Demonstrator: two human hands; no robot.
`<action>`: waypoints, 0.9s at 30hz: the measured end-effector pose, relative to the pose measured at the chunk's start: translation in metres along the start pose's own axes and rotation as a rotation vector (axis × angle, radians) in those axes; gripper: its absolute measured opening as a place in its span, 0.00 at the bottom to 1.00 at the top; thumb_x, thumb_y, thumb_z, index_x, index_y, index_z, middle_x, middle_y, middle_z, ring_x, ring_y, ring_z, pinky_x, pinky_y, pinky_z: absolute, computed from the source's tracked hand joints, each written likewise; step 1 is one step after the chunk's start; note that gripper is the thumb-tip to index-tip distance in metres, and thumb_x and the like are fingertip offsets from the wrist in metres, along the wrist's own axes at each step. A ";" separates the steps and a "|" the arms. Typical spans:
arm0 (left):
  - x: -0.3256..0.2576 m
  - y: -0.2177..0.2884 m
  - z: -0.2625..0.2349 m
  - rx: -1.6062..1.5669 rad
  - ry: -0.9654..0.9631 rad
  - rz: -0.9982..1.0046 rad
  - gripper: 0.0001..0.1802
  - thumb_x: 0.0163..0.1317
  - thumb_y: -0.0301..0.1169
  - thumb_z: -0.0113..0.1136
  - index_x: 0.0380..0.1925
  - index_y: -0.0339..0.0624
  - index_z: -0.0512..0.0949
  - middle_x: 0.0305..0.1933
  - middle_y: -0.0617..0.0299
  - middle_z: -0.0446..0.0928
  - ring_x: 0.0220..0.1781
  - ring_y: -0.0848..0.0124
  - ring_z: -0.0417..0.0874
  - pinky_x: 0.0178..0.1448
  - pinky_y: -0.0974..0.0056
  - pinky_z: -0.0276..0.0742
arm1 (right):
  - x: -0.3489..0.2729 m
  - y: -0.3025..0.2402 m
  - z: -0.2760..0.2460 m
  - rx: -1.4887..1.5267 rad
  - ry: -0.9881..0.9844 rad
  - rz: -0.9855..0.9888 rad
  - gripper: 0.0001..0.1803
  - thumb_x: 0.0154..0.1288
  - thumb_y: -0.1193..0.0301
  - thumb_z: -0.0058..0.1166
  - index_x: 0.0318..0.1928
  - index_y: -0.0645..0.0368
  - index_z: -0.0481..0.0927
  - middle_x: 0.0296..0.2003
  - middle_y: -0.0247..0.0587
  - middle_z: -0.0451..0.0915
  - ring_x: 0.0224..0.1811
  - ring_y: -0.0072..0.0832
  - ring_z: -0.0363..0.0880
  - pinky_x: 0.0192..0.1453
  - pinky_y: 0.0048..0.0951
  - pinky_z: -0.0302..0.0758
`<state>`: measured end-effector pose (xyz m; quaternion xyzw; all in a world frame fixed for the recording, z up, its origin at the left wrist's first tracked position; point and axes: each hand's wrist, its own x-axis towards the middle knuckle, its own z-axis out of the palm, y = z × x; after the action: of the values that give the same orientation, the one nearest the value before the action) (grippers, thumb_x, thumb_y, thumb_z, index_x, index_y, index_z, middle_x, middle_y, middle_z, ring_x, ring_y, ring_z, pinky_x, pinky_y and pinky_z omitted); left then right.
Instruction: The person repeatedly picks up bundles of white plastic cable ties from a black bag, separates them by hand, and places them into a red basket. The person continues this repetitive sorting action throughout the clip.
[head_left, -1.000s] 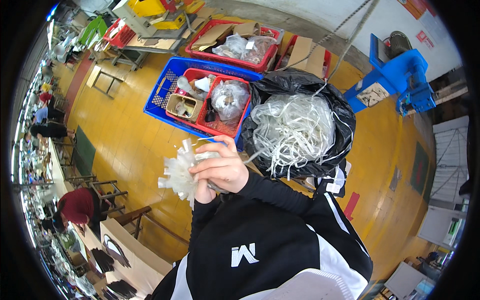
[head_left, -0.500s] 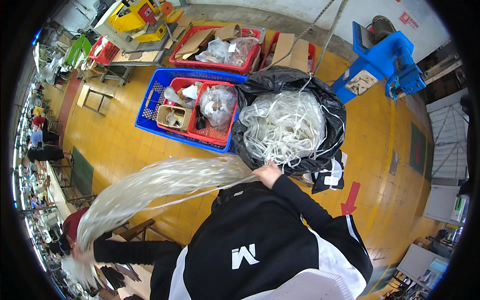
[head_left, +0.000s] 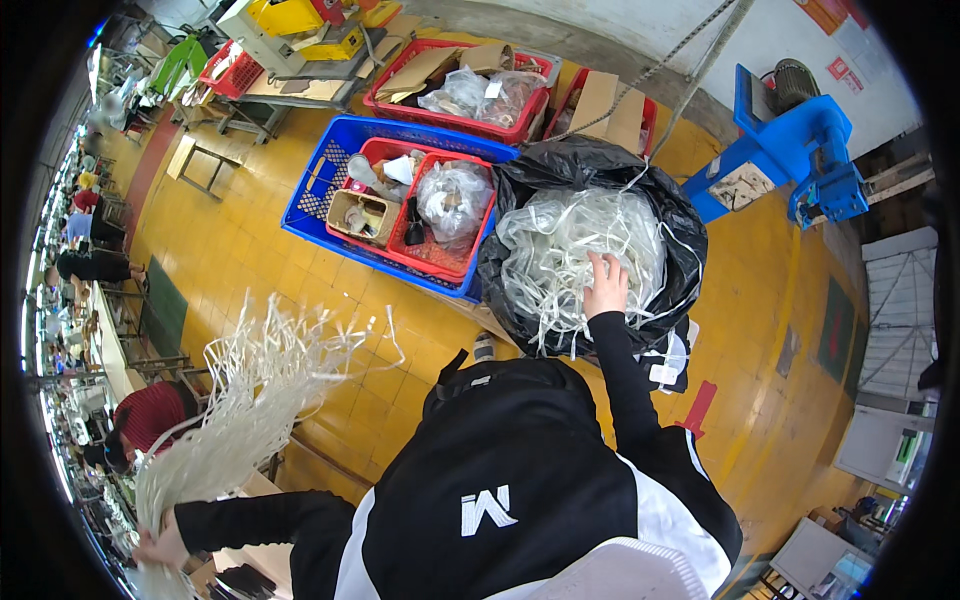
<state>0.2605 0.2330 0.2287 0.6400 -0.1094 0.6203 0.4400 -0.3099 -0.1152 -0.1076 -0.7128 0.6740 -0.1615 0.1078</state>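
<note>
My left hand [head_left: 165, 542] is closed around a long bundle of whitish translucent strips [head_left: 240, 410] at the lower left. The bundle's far ends fan out loosely over the floor side. My right hand [head_left: 607, 287] reaches into a black plastic bag [head_left: 675, 235], its fingers apart. It rests on or just above a tangled heap of white strips [head_left: 560, 285]. Clear plastic [head_left: 520, 240] lies around that heap inside the bag. Whether the fingertips touch any strip is hard to tell.
A blue crate [head_left: 300, 215] holding red baskets [head_left: 450, 262] stands left of the bag. Behind it is a red crate [head_left: 540, 105] of plastic-wrapped goods. A blue machine [head_left: 745, 185] stands at right, and ropes [head_left: 690, 75] hang above. People [head_left: 160, 415] work at the left.
My right hand has let go of the bundle's far end and moved up and right over the bag. The bundle, stretched out before, now spreads upward from my left hand.
</note>
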 end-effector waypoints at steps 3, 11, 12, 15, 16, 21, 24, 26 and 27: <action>-0.045 0.023 0.023 -0.631 -0.243 -0.603 0.26 0.67 0.47 0.44 0.21 0.36 0.75 0.23 0.57 0.76 0.27 0.68 0.75 0.37 0.61 0.75 | 0.006 0.017 0.008 -0.065 0.033 0.138 0.40 0.43 0.77 0.60 0.61 0.42 0.63 0.58 0.44 0.62 0.57 0.45 0.63 0.58 0.44 0.65; -0.165 0.049 0.042 -1.312 -0.775 -1.051 0.13 0.66 0.36 0.50 0.45 0.40 0.68 0.18 0.71 0.55 0.23 0.77 0.60 0.37 0.70 0.65 | 0.018 0.045 0.004 -0.089 0.094 0.221 0.24 0.48 0.70 0.59 0.50 0.47 0.74 0.43 0.40 0.74 0.47 0.41 0.72 0.52 0.44 0.67; -0.173 0.073 0.038 -1.265 -0.769 -1.141 0.12 0.67 0.37 0.50 0.44 0.41 0.68 0.19 0.71 0.56 0.23 0.77 0.61 0.38 0.69 0.65 | 0.020 0.044 0.001 -0.103 0.051 0.271 0.21 0.49 0.69 0.59 0.48 0.48 0.76 0.41 0.40 0.75 0.47 0.41 0.73 0.52 0.44 0.67; -0.192 0.116 0.035 -1.177 -0.802 -1.329 0.12 0.67 0.38 0.49 0.43 0.43 0.69 0.17 0.71 0.56 0.22 0.78 0.61 0.39 0.69 0.67 | 0.022 0.062 0.013 -0.214 -0.145 0.474 0.16 0.51 0.61 0.58 0.40 0.53 0.80 0.42 0.41 0.79 0.52 0.40 0.73 0.52 0.45 0.67; -0.211 0.106 0.039 -1.313 -0.940 -1.329 0.12 0.67 0.39 0.49 0.42 0.43 0.70 0.17 0.71 0.56 0.21 0.78 0.61 0.39 0.69 0.67 | 0.020 0.075 0.020 -0.258 -0.228 0.543 0.16 0.52 0.60 0.58 0.39 0.54 0.80 0.44 0.41 0.79 0.53 0.40 0.72 0.53 0.45 0.67; -0.258 0.125 0.023 -1.152 -1.228 -1.388 0.11 0.66 0.38 0.51 0.40 0.43 0.73 0.15 0.73 0.58 0.19 0.80 0.59 0.37 0.69 0.66 | 0.005 0.067 0.025 0.157 -0.048 0.407 0.14 0.55 0.62 0.56 0.33 0.61 0.81 0.27 0.44 0.82 0.32 0.37 0.82 0.41 0.37 0.74; -0.283 0.155 0.005 -0.950 -1.383 -1.496 0.12 0.65 0.36 0.52 0.42 0.39 0.73 0.15 0.73 0.59 0.18 0.80 0.59 0.33 0.71 0.63 | 0.001 0.038 0.014 0.608 0.025 0.326 0.11 0.58 0.66 0.55 0.33 0.63 0.79 0.26 0.43 0.81 0.28 0.30 0.80 0.34 0.28 0.73; -0.306 0.171 -0.011 -0.926 -1.539 -1.539 0.14 0.64 0.36 0.53 0.43 0.36 0.73 0.16 0.74 0.59 0.19 0.80 0.59 0.31 0.72 0.61 | -0.003 -0.006 -0.006 0.947 -0.027 0.260 0.09 0.65 0.72 0.49 0.33 0.66 0.77 0.24 0.35 0.79 0.29 0.16 0.74 0.38 0.20 0.70; -0.316 0.178 -0.020 -0.952 -1.619 -1.529 0.16 0.64 0.36 0.53 0.44 0.35 0.72 0.16 0.73 0.59 0.19 0.80 0.60 0.30 0.73 0.60 | -0.004 -0.036 -0.028 0.968 -0.101 0.176 0.08 0.65 0.73 0.48 0.36 0.65 0.77 0.24 0.34 0.78 0.30 0.18 0.75 0.38 0.20 0.70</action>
<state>0.0591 0.0138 0.0208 0.5163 -0.1637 -0.4823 0.6885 -0.2875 -0.1067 -0.0686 -0.5282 0.5730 -0.4118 0.4723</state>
